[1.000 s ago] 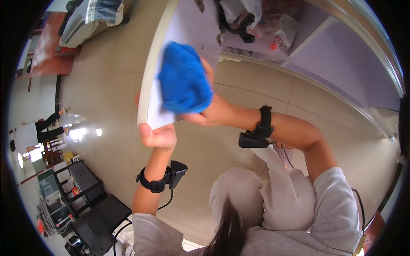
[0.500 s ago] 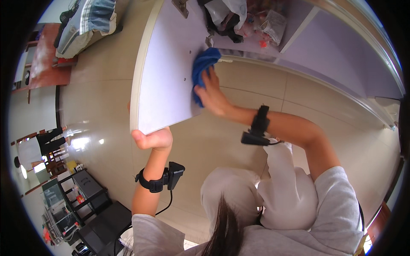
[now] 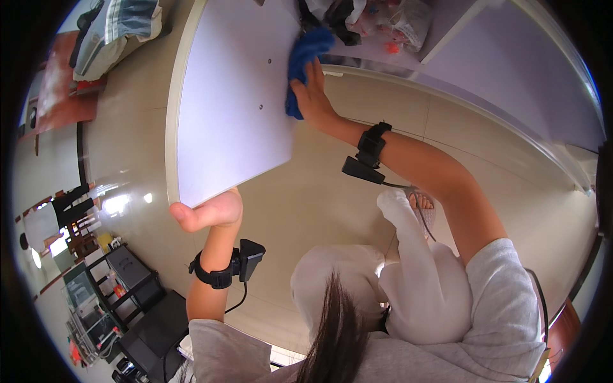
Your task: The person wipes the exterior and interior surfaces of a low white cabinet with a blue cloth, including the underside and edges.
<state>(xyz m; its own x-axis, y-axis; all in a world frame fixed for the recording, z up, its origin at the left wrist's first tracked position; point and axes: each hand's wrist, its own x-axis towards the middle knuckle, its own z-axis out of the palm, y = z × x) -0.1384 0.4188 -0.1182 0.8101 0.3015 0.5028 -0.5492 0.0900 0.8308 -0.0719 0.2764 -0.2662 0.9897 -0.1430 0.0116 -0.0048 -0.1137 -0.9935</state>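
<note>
Head view: left hand (image 3: 216, 209) grips white door (image 3: 220, 115); right hand (image 3: 314, 105) (spread) presses blue cloth (image 3: 302, 56).

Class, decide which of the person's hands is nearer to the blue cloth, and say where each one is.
The right hand: it is on the blue cloth. The left hand is away from it, at the white panel's near corner.

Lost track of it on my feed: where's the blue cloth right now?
In the head view, the blue cloth is upper centre, under the right hand, at the white door's right-hand edge.
</note>
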